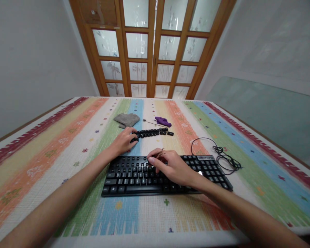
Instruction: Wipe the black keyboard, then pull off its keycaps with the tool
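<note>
A black keyboard [144,189] lies across the tablecloth in front of me. Its upper left part shows bare sockets where keycaps are off. Beyond it, loose black keycaps [151,133] are lined up in rows. My left hand [124,141] reaches to the left end of these rows, fingers closed around a black keycap [134,139]. Over the keyboard's middle, my right hand [174,167] is closed, thumb against the fingers. A thin brownish thing [160,153] shows at its fingers; its kind is unclear.
Behind the keycap rows lie a grey cloth [126,120], a purple cloth [163,121] and a thin rod-like tool [153,123]. The keyboard's coiled black cable [228,162] rests at the right. A striped tablecloth [77,165] covers the table; wooden glazed doors [155,62] stand beyond.
</note>
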Demonstrator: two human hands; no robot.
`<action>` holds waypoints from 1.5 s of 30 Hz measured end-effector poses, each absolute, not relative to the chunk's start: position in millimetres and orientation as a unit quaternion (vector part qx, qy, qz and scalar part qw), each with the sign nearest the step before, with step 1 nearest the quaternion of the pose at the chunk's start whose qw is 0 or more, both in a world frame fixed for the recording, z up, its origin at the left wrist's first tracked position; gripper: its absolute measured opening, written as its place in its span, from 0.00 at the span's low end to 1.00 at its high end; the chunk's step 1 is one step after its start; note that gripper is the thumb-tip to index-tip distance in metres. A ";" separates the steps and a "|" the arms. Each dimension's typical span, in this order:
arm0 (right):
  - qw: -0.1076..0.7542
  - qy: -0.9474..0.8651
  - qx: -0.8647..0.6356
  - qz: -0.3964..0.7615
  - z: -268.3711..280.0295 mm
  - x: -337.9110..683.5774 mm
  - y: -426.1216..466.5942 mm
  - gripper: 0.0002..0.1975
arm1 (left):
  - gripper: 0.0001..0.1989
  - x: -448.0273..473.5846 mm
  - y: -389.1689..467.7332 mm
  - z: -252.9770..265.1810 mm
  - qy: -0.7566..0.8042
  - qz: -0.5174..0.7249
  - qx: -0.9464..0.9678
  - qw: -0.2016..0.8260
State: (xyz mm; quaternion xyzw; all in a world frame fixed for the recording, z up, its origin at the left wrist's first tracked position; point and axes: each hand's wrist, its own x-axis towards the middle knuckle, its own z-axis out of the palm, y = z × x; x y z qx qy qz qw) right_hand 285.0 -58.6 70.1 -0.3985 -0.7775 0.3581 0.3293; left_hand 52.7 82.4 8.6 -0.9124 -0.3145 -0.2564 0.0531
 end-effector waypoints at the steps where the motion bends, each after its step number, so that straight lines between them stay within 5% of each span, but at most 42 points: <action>1: 0.328 -0.779 -0.396 0.359 69.5 284.1 -58.7 0.13 | 0.04 52.2 81.9 8.3 -0.315 -0.258 -0.912 0.052; 15: 0.294 -0.779 -0.424 0.357 62.0 255.3 -48.5 0.13 | 0.04 47.9 79.2 6.3 -0.328 -0.271 -0.904 0.031; 24: 0.238 -0.896 -0.345 0.147 54.2 223.1 -60.5 0.12 | 0.08 39.9 72.1 6.9 -0.338 -0.272 -0.900 0.036; 29: 0.254 -0.806 -0.448 0.290 61.7 222.8 -30.9 0.13 | 0.07 36.1 61.3 14.5 -0.343 -0.292 -0.893 0.001; 32: 0.222 -0.669 -0.492 0.511 61.6 228.7 -8.0 0.15 | 0.07 36.6 55.4 22.5 -0.356 -0.330 -0.870 -0.082; 35: 0.245 -0.599 -0.489 0.585 59.5 236.2 2.9 0.16 | 0.12 37.6 50.1 33.6 -0.384 -0.336 -0.830 -0.227; 40: 0.345 -0.658 -0.415 0.525 58.9 252.4 -4.4 0.16 | 0.21 39.8 38.8 50.7 -0.361 -0.249 -0.769 -0.465; 45: 0.392 -0.716 -0.372 0.442 63.4 265.8 -18.8 0.19 | 0.24 47.8 27.6 54.3 -0.327 -0.187 -0.722 -0.580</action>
